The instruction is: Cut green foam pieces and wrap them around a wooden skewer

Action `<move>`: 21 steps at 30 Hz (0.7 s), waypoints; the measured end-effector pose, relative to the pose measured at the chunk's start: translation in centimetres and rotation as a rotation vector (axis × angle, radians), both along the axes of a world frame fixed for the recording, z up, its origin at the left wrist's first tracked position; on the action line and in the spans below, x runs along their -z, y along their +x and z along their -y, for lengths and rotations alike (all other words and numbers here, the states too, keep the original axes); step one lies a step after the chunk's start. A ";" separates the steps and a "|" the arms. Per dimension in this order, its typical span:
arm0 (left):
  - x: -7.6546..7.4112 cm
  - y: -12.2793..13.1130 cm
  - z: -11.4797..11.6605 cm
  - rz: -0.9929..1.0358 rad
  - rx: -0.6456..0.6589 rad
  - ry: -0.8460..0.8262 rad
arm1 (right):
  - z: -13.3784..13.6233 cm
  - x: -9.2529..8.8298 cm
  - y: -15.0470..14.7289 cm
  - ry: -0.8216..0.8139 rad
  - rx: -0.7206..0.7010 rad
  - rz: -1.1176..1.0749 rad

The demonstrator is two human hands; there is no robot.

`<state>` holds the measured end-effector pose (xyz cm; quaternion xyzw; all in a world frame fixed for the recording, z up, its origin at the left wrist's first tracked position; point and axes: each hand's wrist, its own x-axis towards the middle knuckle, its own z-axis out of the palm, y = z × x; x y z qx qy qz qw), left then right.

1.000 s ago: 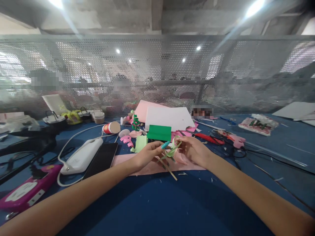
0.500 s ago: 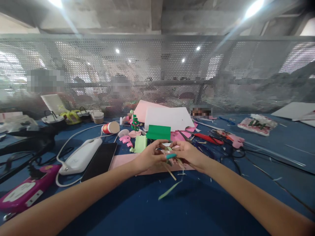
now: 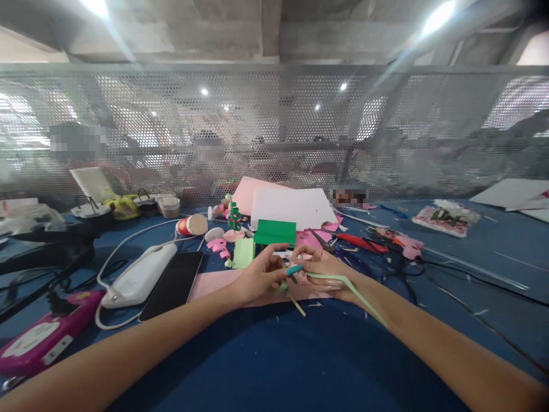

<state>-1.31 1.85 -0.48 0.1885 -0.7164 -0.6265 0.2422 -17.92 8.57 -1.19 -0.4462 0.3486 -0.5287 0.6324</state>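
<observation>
My left hand (image 3: 257, 279) and my right hand (image 3: 330, 266) meet fingertip to fingertip just above the table. Between them is a thin wooden stick (image 3: 298, 305), its lower end poking out below my left fingers. A narrow light green paper strip (image 3: 362, 297) runs from the pinched fingertips across my right hand and trails over the wrist. My left thumb ends in a long teal nail. Small green bits show under my fingers, but the exact spot where strip and stick meet is hidden. Behind and below lies a pink paper sheet (image 3: 214, 281).
A black phone (image 3: 174, 286), white power bank (image 3: 143, 274) and magenta power strip (image 3: 51, 329) lie left. Green paper (image 3: 274, 232), a white sheet (image 3: 291, 207) and a paper cup (image 3: 192, 225) stand farther back. Right are red-handled scissors (image 3: 362, 242), a glue gun (image 3: 405, 245) and cables.
The green strip, which hung down below my hands, now lies across my right hand and wrist. My hands stay close together, with the fingers slightly shifted.
</observation>
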 end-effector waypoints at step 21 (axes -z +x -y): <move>0.9 0.2 -0.3 -0.266 -0.140 -0.002 | -0.5 -1.4 -1.4 0.251 -0.067 0.628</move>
